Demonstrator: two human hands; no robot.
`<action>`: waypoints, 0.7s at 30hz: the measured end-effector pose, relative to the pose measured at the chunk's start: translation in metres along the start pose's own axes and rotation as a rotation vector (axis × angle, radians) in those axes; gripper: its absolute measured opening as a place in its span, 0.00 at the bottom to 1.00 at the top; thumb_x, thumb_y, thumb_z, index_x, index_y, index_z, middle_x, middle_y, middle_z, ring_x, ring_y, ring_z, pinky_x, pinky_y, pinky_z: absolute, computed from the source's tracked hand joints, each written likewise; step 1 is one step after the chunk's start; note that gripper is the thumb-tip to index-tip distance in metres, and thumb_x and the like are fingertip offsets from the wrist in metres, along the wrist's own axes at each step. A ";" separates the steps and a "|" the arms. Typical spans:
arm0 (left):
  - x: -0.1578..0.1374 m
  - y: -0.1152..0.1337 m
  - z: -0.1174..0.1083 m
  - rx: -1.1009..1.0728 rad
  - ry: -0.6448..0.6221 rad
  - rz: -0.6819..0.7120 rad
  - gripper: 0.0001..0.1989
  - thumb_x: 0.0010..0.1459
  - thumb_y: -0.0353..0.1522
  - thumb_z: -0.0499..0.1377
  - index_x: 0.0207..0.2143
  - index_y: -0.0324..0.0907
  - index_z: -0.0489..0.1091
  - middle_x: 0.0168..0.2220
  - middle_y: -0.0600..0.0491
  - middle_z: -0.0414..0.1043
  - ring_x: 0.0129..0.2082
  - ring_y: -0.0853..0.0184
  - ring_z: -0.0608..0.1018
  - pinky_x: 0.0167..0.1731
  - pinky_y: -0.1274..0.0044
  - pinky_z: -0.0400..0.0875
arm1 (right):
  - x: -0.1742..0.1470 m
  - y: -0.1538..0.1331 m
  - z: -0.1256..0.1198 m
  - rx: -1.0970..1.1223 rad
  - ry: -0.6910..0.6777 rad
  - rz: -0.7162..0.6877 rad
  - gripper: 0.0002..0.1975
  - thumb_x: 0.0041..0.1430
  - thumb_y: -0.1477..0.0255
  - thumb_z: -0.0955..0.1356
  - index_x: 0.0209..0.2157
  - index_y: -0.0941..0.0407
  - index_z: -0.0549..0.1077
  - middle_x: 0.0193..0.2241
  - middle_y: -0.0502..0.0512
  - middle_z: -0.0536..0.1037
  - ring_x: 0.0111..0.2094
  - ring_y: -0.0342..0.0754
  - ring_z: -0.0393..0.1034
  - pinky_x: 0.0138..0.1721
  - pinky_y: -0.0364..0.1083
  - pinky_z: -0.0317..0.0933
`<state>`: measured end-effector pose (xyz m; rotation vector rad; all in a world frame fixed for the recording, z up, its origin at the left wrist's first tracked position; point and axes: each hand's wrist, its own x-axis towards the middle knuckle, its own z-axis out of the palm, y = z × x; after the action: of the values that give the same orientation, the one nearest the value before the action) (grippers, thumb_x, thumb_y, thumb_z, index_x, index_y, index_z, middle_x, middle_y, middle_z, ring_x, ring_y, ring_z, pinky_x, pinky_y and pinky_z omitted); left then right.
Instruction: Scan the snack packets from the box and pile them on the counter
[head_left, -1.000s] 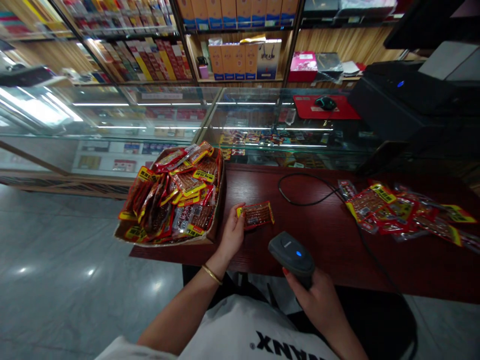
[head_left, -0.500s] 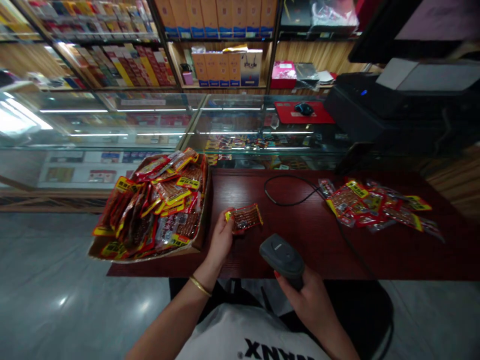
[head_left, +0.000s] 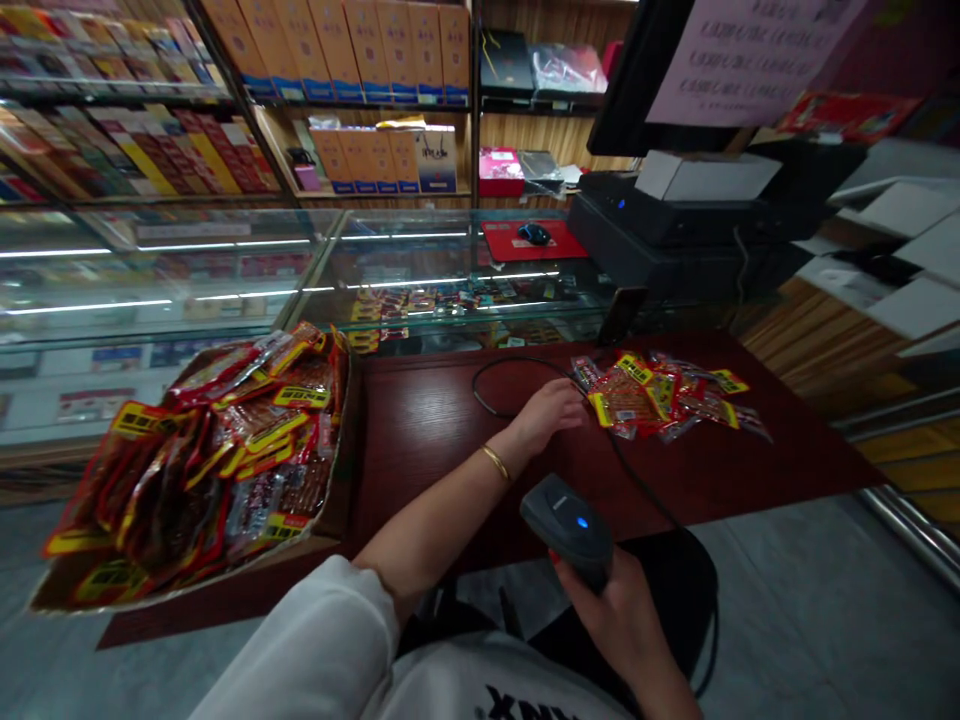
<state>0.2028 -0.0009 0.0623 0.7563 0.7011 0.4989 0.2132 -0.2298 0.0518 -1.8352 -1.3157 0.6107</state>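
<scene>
My left hand point(head_left: 553, 412) is stretched out over the dark red tabletop, fingers extended and nothing visible in them. Its fingertips are just left of a loose pile of snack packets point(head_left: 637, 395) in red, yellow and clear wrapping. My right hand point(head_left: 619, 610) grips a dark grey barcode scanner point(head_left: 568, 525), whose blue light is lit; it is held above the table's front edge. At the left, an open cardboard box point(head_left: 334, 520) is heaped with packets of the same kind point(head_left: 255, 420).
A black cable point(head_left: 487, 403) loops across the tabletop point(head_left: 420, 420). Behind it stands a glass display case point(head_left: 405, 265) with a mouse point(head_left: 533, 233) on a red mat point(head_left: 499, 240). A small dark upright device point(head_left: 621, 315) and a black machine point(head_left: 652, 240) are at the back right.
My left hand has moved right from beside the box to the pile, and the packet it held is out of it. The scanner's blue light has come on. The view has turned right.
</scene>
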 end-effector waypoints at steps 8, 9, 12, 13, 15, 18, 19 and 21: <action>-0.168 0.013 -0.096 0.583 0.462 0.705 0.10 0.64 0.31 0.56 0.45 0.43 0.74 0.45 0.47 0.79 0.45 0.63 0.79 0.48 0.72 0.72 | 0.012 0.015 0.019 -0.002 -0.008 -0.025 0.15 0.56 0.58 0.71 0.35 0.54 0.83 0.33 0.59 0.87 0.35 0.60 0.84 0.36 0.49 0.76; -0.195 0.020 -0.112 0.701 0.590 0.742 0.10 0.65 0.32 0.55 0.45 0.43 0.75 0.43 0.48 0.79 0.43 0.63 0.79 0.47 0.72 0.72 | 0.015 0.014 0.024 0.007 -0.021 -0.023 0.15 0.57 0.57 0.71 0.35 0.54 0.83 0.32 0.59 0.87 0.35 0.59 0.84 0.37 0.49 0.76; -0.263 0.040 -0.159 1.077 1.011 0.718 0.10 0.65 0.33 0.54 0.43 0.43 0.74 0.41 0.49 0.79 0.42 0.62 0.79 0.47 0.71 0.72 | 0.024 0.003 0.036 0.034 -0.104 -0.061 0.15 0.58 0.57 0.71 0.36 0.53 0.83 0.33 0.58 0.87 0.35 0.58 0.84 0.38 0.48 0.76; -0.279 0.046 -0.174 1.206 1.125 0.669 0.10 0.64 0.34 0.54 0.43 0.43 0.74 0.42 0.48 0.78 0.43 0.61 0.79 0.49 0.70 0.71 | 0.026 -0.001 0.039 0.037 -0.135 -0.087 0.15 0.58 0.57 0.71 0.36 0.53 0.84 0.33 0.57 0.87 0.35 0.58 0.84 0.38 0.47 0.76; -0.302 0.053 -0.199 1.446 1.268 0.511 0.12 0.65 0.38 0.54 0.42 0.43 0.74 0.43 0.47 0.78 0.46 0.57 0.78 0.51 0.67 0.70 | 0.030 -0.007 0.044 0.032 -0.173 -0.133 0.15 0.59 0.58 0.70 0.37 0.53 0.84 0.34 0.57 0.88 0.36 0.57 0.84 0.38 0.47 0.76; -0.312 0.055 -0.221 1.695 1.279 0.218 0.21 0.63 0.47 0.56 0.45 0.40 0.75 0.45 0.42 0.77 0.48 0.50 0.77 0.51 0.62 0.69 | 0.031 -0.009 0.049 0.016 -0.210 -0.170 0.15 0.60 0.59 0.70 0.38 0.53 0.84 0.35 0.57 0.88 0.37 0.57 0.84 0.38 0.47 0.76; -0.311 0.055 -0.224 1.738 1.250 0.134 0.24 0.62 0.49 0.57 0.47 0.39 0.74 0.46 0.40 0.77 0.49 0.48 0.77 0.51 0.62 0.69 | 0.030 -0.009 0.051 0.012 -0.221 -0.173 0.15 0.60 0.59 0.70 0.38 0.53 0.84 0.35 0.57 0.88 0.37 0.57 0.84 0.39 0.47 0.76; -0.305 0.055 -0.226 1.769 1.209 0.025 0.28 0.60 0.49 0.58 0.51 0.36 0.73 0.47 0.37 0.76 0.49 0.46 0.77 0.50 0.62 0.70 | 0.028 -0.008 0.052 0.007 -0.222 -0.163 0.15 0.61 0.59 0.70 0.39 0.53 0.84 0.36 0.57 0.87 0.39 0.57 0.84 0.40 0.47 0.75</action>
<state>-0.1739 -0.0591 0.1047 2.1271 2.3679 0.1873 0.1792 -0.1862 0.0294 -1.6705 -1.5887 0.7463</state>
